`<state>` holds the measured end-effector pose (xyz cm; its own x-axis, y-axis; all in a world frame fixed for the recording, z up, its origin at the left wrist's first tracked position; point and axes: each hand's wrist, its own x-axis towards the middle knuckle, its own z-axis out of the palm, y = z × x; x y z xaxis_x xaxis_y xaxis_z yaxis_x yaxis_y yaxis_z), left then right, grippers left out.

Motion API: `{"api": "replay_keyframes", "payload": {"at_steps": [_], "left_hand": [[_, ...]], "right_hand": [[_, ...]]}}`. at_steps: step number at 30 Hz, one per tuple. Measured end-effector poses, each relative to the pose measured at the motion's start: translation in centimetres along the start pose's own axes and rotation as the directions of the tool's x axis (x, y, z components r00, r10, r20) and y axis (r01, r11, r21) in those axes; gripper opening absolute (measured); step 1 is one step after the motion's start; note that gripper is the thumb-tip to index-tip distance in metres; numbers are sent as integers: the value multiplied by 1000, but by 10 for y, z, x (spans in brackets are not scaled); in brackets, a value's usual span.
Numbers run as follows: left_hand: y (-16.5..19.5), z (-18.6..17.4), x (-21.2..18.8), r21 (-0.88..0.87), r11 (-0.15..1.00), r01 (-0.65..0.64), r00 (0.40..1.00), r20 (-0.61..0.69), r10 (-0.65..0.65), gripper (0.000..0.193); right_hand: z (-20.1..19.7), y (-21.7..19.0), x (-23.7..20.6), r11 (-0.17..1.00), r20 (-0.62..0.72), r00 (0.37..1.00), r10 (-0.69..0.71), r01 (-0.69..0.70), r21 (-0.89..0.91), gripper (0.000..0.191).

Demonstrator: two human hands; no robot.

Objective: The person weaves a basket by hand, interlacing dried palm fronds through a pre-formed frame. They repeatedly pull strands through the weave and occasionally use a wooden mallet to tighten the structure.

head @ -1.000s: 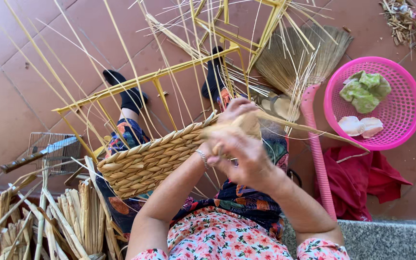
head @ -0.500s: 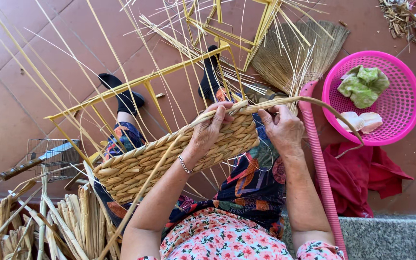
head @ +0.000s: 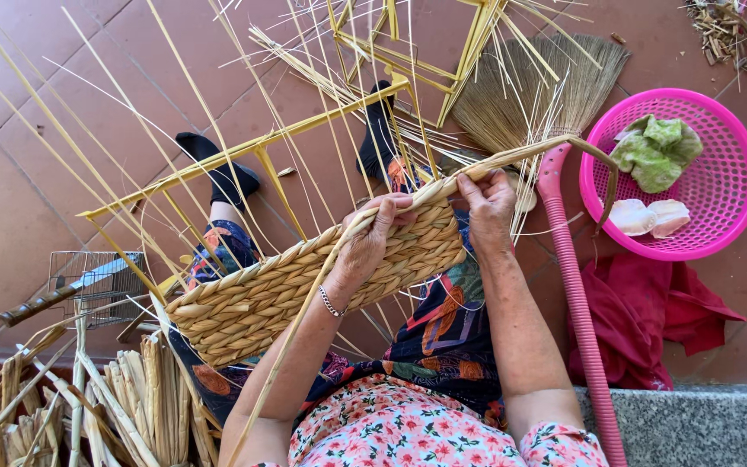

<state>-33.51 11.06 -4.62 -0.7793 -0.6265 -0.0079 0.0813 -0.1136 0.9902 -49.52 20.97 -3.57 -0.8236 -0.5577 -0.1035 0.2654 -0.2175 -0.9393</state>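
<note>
A half-woven straw basket (head: 287, 290) lies across my lap, its thin yellow upright stakes (head: 175, 147) fanning out above it. My left hand (head: 372, 235) grips the top edge of the woven wall, fingers curled over it. My right hand (head: 488, 201) pinches a thick twisted straw strand (head: 555, 145) that runs along the rim and arcs off to the right. A bracelet sits on my left wrist.
A pink plastic basket (head: 728, 182) with green and pale cloths stands at the right, above a red cloth (head: 650, 320). A broom (head: 564, 225) with a pink handle lies beside my right arm. Dried straw bundles (head: 88, 406) and a knife on a wire rack (head: 88, 281) are at the left.
My hands have spread apart along the basket rim. The right hand has pulled the thick strand out to the right, and the basket has shifted and rotated on my lap.
</note>
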Motion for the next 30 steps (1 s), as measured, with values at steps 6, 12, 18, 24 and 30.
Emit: {"api": "replay_keyframes", "payload": {"at_steps": [6,12,18,24,30], "left_hand": [[1,-4,-3,56,998,-37,999,-1,37,39],[-9,0,-7,451,800,-396,918,168,360,30],[-5,15,-22,716,318,-621,765,465,446,38],[12,6,-15,702,353,-619,784,527,328,41],[10,-2,29,660,730,-181,983,135,122,42]], "right_hand": [[5,-4,-4,991,18,991,-130,130,12,13],[9,-15,10,998,216,976,-19,30,-47,17],[8,-17,40,968,287,952,104,-30,-249,23],[15,-14,44,967,360,926,113,-19,-255,22],[14,-15,32,950,485,828,282,-311,-20,28]]}}
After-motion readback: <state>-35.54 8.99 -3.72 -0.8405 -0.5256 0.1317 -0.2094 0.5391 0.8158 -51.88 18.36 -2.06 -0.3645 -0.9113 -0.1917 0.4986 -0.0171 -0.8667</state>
